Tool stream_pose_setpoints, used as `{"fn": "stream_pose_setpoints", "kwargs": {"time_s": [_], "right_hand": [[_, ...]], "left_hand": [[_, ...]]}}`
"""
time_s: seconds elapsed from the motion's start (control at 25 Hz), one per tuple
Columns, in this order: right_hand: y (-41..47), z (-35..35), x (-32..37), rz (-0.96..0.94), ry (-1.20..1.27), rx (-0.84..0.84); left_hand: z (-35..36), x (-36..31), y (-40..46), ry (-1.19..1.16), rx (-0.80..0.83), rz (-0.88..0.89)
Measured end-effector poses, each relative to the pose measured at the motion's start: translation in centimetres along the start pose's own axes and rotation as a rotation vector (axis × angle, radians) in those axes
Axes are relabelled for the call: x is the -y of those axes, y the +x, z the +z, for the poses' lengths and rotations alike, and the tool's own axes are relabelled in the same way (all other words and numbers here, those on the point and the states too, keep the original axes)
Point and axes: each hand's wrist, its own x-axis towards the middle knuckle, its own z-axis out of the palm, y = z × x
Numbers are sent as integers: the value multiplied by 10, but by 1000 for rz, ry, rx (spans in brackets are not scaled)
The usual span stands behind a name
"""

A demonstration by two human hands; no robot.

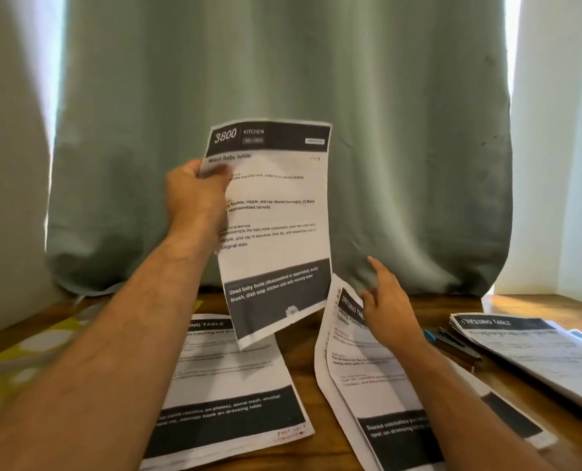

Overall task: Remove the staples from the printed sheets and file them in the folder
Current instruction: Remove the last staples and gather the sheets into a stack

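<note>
Head view: the left hand [194, 195] pinches a white black-banded printed sheet [276, 212] by its upper left edge, raised clear above the wooden bench [415, 305]. Right hand [390, 309], fingers spread, hovers over a curled printed sheet [367, 368] lying on the bench.

Bare wood table [300, 341] shows between flat sheet [228, 379] and curled sheet [357, 368]; pens [452, 345] block right.

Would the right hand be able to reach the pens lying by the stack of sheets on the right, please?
Probably yes: the right hand holds nothing, fingers relaxed above a sheet, and the pens lie uncovered just to its right.
</note>
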Motion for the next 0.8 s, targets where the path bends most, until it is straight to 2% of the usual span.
{"fn": "stream_pose_setpoints", "kwargs": {"time_s": [0.16, 0.24, 0.32, 0.4, 0.48, 0.56, 0.68, 0.8], "right_hand": [[-7, 15, 4, -88, 27, -3], [-8, 20, 4, -71, 202, 16], [-6, 19, 2, -52, 518, 132], [-6, 17, 3, 2, 710, 184], [-8, 14, 8, 185, 762, 130], [-9, 13, 12, 284, 841, 194], [-11, 15, 14, 273, 783, 334], [-8, 15, 6, 162, 585, 303]], "left_hand": [[-17, -41, 10, -55, -36, 51], [-23, -42, 12, -49, -29, 31], [-25, -23, 7, -23, 5, -43], [-24, 15, -3, 30, 59, -131], [-24, 57, -16, 103, 120, -202], [-25, 94, -27, 159, 148, -261], [-32, 129, -39, 222, 138, -278], [-36, 149, -45, 212, 87, -287]]}}
